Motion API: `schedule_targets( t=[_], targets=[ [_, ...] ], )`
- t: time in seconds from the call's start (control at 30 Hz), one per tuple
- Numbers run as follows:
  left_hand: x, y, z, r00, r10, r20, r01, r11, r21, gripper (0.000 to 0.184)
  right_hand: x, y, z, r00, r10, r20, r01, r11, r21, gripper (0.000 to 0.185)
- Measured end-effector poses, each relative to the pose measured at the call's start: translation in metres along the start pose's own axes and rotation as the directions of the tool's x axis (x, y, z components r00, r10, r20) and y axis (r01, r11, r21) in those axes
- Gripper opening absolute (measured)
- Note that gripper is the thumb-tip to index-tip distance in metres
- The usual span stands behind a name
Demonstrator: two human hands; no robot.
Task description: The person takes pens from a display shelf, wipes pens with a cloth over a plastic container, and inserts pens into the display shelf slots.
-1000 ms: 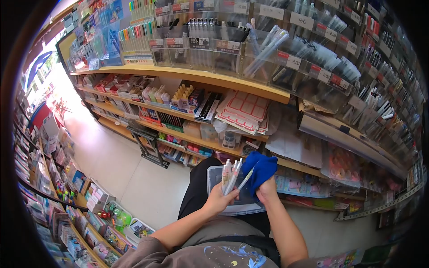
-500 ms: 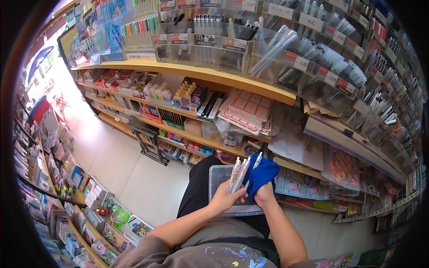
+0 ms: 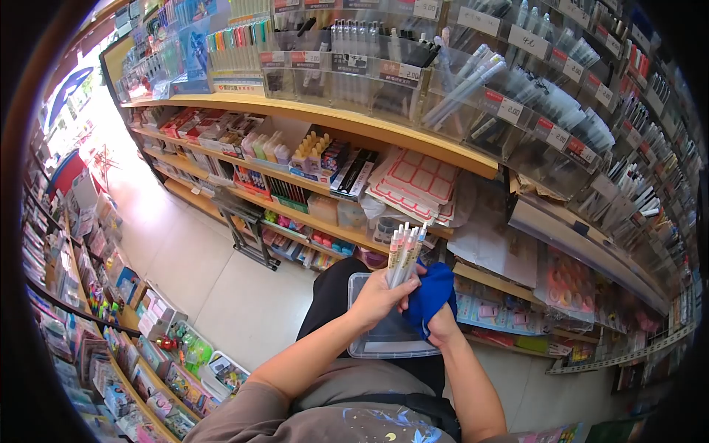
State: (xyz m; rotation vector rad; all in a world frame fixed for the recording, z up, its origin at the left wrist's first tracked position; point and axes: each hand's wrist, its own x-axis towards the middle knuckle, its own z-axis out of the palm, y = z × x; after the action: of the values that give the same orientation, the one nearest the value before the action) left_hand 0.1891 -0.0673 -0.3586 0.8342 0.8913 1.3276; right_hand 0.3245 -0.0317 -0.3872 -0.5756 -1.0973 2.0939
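My left hand (image 3: 377, 299) is closed around a bundle of several pens (image 3: 402, 255), pale with printed barrels, tips pointing up. Close beside it on the right, my right hand (image 3: 443, 326) grips a bunched blue cloth (image 3: 431, 297). The cloth touches the lower part of the pens and hides some of my right fingers. Under both hands a clear plastic box (image 3: 384, 348) rests on my lap.
Ahead stands a wooden shelf (image 3: 317, 111) with clear pen holders (image 3: 317, 81) carrying price tags. Lower shelves hold boxes, stationery and label sheets (image 3: 421, 177). At left are racks of small goods and a white tray (image 3: 225, 373). A dark folding stool (image 3: 247, 229) stands on the tiled floor.
The pen that stood apart against the blue cloth is now in with the bundle in my left hand. The bundle is raised slightly, and the cloth sits a little lower.
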Motion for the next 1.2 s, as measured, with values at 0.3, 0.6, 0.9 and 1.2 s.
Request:
schedule_targets(
  t=[0.3,0.6,0.9,1.2],
  targets=[
    [0.010,0.013,-0.039,0.930,0.176,-0.322,-0.221,0.969,-0.108,0.020,-0.014,0.019,-0.015,0.996,0.015,-0.084,-0.044,0.934,-0.354,0.039],
    [-0.012,0.010,-0.030,0.990,0.050,-0.134,-0.069,0.987,-0.143,0.019,0.007,-0.018,-0.001,0.948,-0.213,-0.236,0.253,0.956,0.151,0.022],
    [-0.020,-0.032,-0.010,0.901,-0.414,0.126,0.407,0.910,0.077,0.024,0.008,-0.013,-0.007,0.911,-0.312,-0.269,0.283,0.948,-0.143,0.012],
    [-0.026,-0.045,-0.024,0.895,-0.419,0.154,0.446,0.858,-0.254,0.026,0.012,-0.017,-0.006,0.923,-0.203,-0.327,0.277,0.940,0.198,0.021]
  ],
)
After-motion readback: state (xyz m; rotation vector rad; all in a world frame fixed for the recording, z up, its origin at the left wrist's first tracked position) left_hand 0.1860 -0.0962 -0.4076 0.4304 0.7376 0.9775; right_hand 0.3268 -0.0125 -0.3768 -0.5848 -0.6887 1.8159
